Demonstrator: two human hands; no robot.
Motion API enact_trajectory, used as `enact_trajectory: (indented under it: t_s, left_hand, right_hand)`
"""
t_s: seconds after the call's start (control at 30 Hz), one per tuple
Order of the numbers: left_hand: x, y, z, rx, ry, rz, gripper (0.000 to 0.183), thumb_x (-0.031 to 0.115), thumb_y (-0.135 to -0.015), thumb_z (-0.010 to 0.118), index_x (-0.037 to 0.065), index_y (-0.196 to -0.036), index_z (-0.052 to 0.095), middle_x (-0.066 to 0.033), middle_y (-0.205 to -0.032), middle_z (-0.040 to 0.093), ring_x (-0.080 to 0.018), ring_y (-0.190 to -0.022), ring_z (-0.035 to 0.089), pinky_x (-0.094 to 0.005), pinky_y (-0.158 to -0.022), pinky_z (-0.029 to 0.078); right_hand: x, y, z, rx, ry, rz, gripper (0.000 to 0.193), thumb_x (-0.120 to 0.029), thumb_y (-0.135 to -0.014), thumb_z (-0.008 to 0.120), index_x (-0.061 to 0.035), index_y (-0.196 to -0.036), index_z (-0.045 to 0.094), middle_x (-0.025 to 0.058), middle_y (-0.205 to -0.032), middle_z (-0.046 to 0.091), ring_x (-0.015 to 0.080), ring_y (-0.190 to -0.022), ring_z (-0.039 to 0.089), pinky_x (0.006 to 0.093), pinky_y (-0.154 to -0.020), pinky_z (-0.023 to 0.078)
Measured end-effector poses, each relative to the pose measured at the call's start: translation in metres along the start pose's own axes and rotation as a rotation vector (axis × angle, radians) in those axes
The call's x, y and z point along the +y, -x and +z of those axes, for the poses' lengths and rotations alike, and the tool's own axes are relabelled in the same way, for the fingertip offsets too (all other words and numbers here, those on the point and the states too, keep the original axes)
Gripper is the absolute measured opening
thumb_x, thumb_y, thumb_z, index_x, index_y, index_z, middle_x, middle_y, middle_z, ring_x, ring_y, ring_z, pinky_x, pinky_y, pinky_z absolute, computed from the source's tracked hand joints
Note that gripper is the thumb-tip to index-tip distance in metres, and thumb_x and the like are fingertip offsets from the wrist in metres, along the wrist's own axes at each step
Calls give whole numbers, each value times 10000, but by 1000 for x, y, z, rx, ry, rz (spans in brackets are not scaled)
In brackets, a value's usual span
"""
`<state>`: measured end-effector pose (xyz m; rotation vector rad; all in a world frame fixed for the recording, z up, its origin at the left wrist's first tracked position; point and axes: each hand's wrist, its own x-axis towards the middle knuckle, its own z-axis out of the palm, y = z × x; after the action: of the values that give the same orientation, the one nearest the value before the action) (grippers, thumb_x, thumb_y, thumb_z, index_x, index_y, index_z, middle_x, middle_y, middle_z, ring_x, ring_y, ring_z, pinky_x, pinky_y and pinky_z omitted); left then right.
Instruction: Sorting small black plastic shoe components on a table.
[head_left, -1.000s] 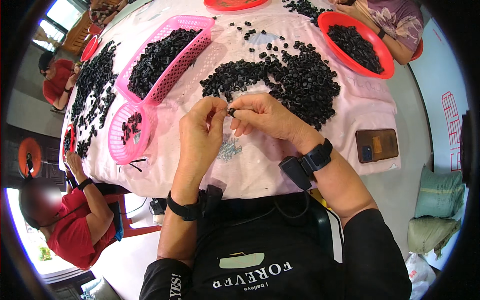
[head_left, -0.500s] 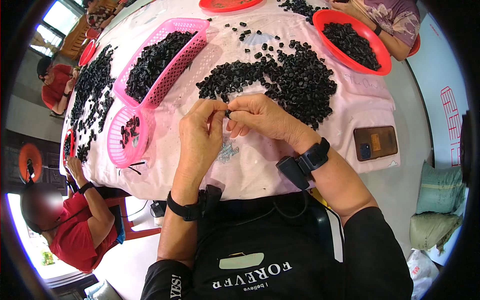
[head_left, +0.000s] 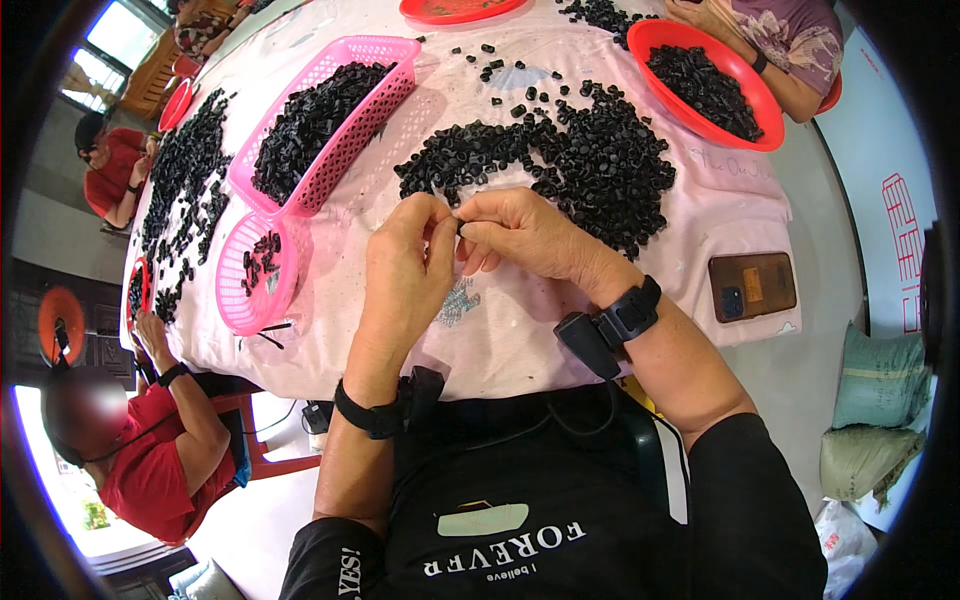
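Note:
Between my fingertips, over the near edge of a heap of small black parts (head_left: 605,165), is one small black part (head_left: 459,228); its exact kind is too small to make out. My left hand (head_left: 408,250) pinches at it from the left, thumb and forefinger pressed together. From the right, my right hand (head_left: 525,235) grips it between thumb and forefinger, with the other fingers curled below. The fingertips of both hands meet around the part and hide most of it.
Left of the heap stand a pink rectangular basket (head_left: 325,170) full of black parts and a round pink basket (head_left: 228,290) holding a few. A red basin (head_left: 770,125) lies far right, a phone (head_left: 752,287) nearer. Co-workers (head_left: 165,450) sit around the cloth-covered table (head_left: 520,350).
My left hand has shifted slightly right and turned a little, its fingers closing further over the small black part. My right hand has barely moved.

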<state>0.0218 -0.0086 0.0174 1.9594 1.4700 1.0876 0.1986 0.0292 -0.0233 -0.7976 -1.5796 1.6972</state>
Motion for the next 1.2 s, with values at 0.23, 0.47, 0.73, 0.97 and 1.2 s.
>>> enact_trajectory:
  t_s: [0.23, 0.47, 0.73, 0.97, 1.2]
  left_hand:
    - [4, -1, -7, -41, -162, -4, 74, 47, -936, 598, -23, -923, 620, -111, -707, 580, -142, -657, 569, -291, -617, 456]
    - [4, -2, -8, -70, -165, 25, 89, 51, -928, 621, -33, -934, 649, -130, -780, 647, -150, -685, 603, -302, -631, 477]
    - [-28, 0, -26, -73, -197, -85, 107, 24, -921, 633, -37, -992, 685, -71, -814, 674, -117, -721, 599, -278, -654, 481]
    - [-37, 9, -17, -115, -228, -88, 107, -30, -841, 683, -9, -945, 697, -71, -792, 663, -137, -707, 604, -280, -663, 482]
    - [-29, 8, -16, -146, -218, -19, 144, -66, -839, 641, -5, -967, 664, -70, -839, 644, -142, -710, 595, -292, -656, 476]
  right_hand:
    - [0, 1, 2, 18, 13, -16, 212, -147, -1005, 554, 30, -1074, 647, 100, -899, 731, 152, -781, 740, 256, -691, 591]
    - [0, 0, 2, 35, 28, 19, 224, -143, -1001, 543, 39, -1085, 643, 110, -899, 734, 165, -795, 750, 257, -681, 593]
    - [-2, -1, 4, 52, 12, 33, 216, -94, -1005, 541, 62, -1131, 619, 141, -909, 733, 193, -796, 753, 276, -692, 610]
    - [-1, -1, 2, 39, 15, 47, 211, -113, -1041, 525, 30, -1179, 598, 129, -930, 727, 198, -827, 750, 278, -702, 595]
    - [0, -2, 4, 51, 9, 30, 211, -101, -1026, 509, 46, -1131, 617, 131, -904, 729, 180, -800, 748, 271, -695, 607]
